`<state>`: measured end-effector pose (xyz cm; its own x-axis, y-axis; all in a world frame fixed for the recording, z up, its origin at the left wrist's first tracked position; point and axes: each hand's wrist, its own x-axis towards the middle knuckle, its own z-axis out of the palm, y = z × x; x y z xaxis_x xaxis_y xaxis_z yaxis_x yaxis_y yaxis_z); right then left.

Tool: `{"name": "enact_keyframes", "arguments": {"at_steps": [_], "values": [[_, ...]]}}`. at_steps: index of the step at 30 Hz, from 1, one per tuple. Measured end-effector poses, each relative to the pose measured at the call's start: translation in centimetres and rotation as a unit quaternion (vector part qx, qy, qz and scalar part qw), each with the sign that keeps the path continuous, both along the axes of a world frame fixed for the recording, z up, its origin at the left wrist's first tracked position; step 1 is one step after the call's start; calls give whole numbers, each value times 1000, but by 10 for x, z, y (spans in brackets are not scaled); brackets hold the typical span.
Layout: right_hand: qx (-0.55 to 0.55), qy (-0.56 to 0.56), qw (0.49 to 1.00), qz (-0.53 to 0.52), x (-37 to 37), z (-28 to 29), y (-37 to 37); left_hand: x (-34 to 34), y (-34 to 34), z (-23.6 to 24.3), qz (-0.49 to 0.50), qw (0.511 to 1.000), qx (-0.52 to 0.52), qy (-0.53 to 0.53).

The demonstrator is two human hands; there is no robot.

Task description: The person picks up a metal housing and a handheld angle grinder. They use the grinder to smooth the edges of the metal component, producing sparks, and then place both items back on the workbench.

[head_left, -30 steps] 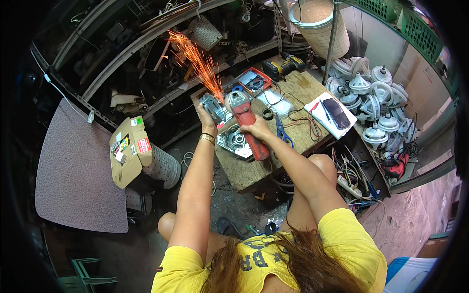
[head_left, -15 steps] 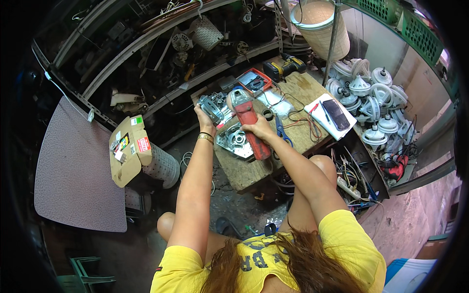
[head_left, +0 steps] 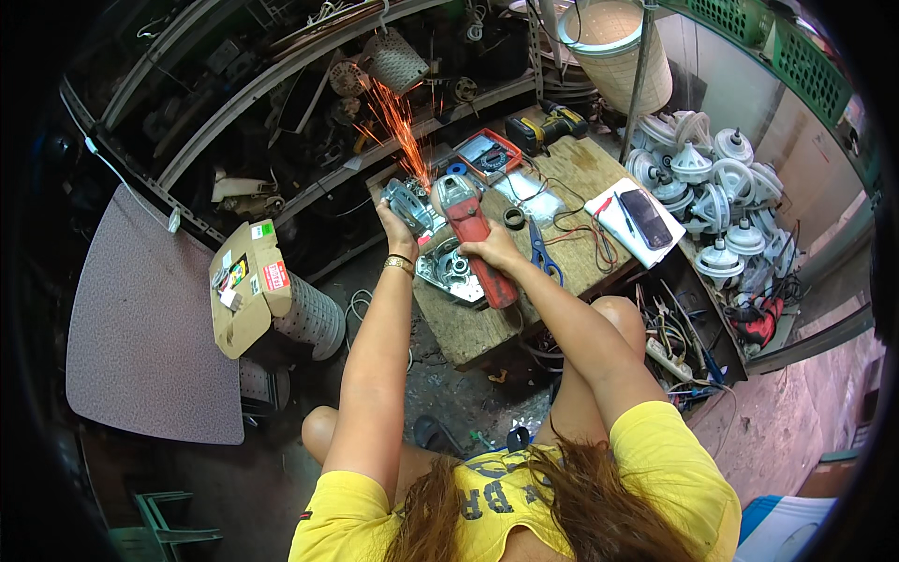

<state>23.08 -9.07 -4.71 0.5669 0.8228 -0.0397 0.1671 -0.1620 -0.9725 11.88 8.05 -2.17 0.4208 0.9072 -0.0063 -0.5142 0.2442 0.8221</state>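
Note:
My right hand point(head_left: 492, 249) is wrapped round the red body of an angle grinder point(head_left: 471, 228), its grey head pointing away from me. My left hand point(head_left: 397, 231) grips a round silver metal part point(head_left: 408, 205) by its left side. The grinder's disc meets the far right edge of this part, and orange sparks point(head_left: 401, 126) spray up and away to the left from there. Below both hands a shiny metal housing point(head_left: 456, 269) with a round hub lies on the wooden bench point(head_left: 468, 334).
Blue-handled scissors point(head_left: 542, 253), a dark ring point(head_left: 514, 218), a multimeter point(head_left: 488, 155) in a red case and a yellow-black drill point(head_left: 546, 128) lie on the bench. A phone point(head_left: 645, 217) rests on white paper. White washing-machine gearboxes point(head_left: 721, 245) pile up at right; an open carton point(head_left: 249, 288) stands left.
Sparks now fly where none showed before. The grinder head has shifted slightly left toward the metal part, which has moved a little right.

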Motion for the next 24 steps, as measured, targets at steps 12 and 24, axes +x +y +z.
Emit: {"name": "enact_keyframes", "arguments": {"at_steps": [12, 24], "values": [[1, 14, 1000, -1, -1, 8, -3, 6, 9, -14, 34, 999, 29, 16], [1, 12, 1000, -29, 8, -1, 1, 0, 2, 0, 2, 999, -33, 11]]}}
